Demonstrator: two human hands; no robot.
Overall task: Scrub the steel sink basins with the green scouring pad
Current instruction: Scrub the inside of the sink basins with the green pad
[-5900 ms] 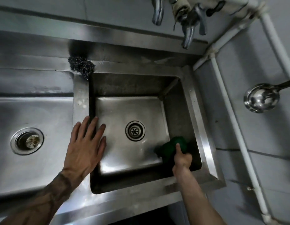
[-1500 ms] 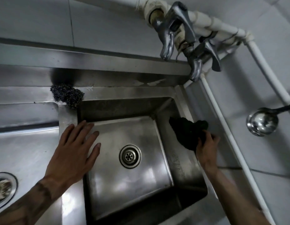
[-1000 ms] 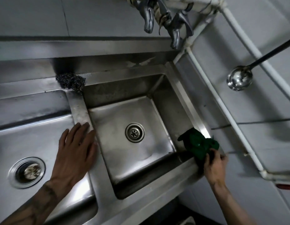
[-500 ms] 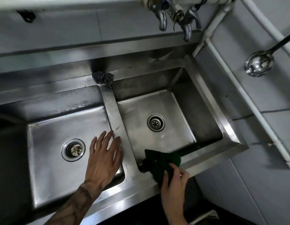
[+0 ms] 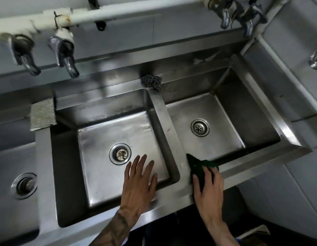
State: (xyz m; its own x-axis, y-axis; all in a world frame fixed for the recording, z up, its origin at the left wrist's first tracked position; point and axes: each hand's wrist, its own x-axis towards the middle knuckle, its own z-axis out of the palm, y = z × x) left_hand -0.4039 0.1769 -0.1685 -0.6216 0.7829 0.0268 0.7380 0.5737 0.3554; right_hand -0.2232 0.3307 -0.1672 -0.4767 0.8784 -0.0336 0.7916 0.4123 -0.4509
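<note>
The green scouring pad lies on the sink's front rim, where the divider meets the right basin. My right hand holds it down against the steel, thumb on its left side and fingers over its top. My left hand is flat with fingers spread at the front edge of the middle basin, its fingertips reaching over the basin floor. Both basins show bare steel and a round drain.
A steel wool ball sits at the back of the divider. A grey pad lies on the left divider beside a third basin. Taps hang over the basins, with more taps at the right and a ladle on the right wall.
My right hand carried the pad from the right rim along the front rim to the divider corner. My left hand shifted from the divider to the middle basin's front. The view swung left.
</note>
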